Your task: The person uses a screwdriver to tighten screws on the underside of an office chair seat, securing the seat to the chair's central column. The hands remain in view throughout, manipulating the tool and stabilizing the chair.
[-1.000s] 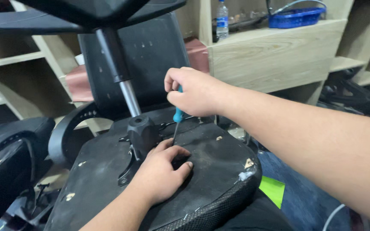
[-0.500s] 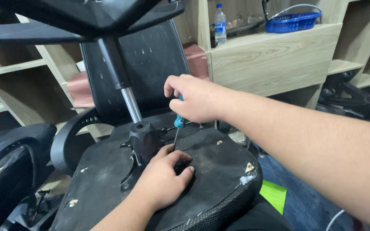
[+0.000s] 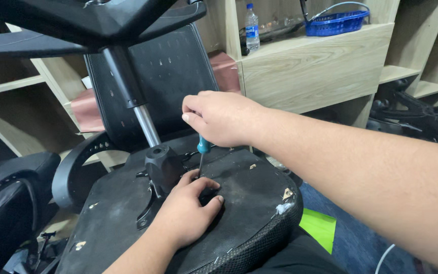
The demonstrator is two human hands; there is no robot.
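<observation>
The upturned chair seat (image 3: 239, 203) is black, scuffed grey with pale flecks and a woven mesh edge, and the screwdriver (image 3: 203, 147) has a teal-blue handle. The gas-lift column (image 3: 145, 124) is black above and shiny silver below (the mesh chair back (image 3: 163, 76) behind is black with small pale marks). Further off are a blue basket (image 3: 338, 23), light wood-grain shelving (image 3: 310, 66), a dusty-pink sheet (image 3: 84, 109) and a lime-green sheet (image 3: 320, 226).
</observation>
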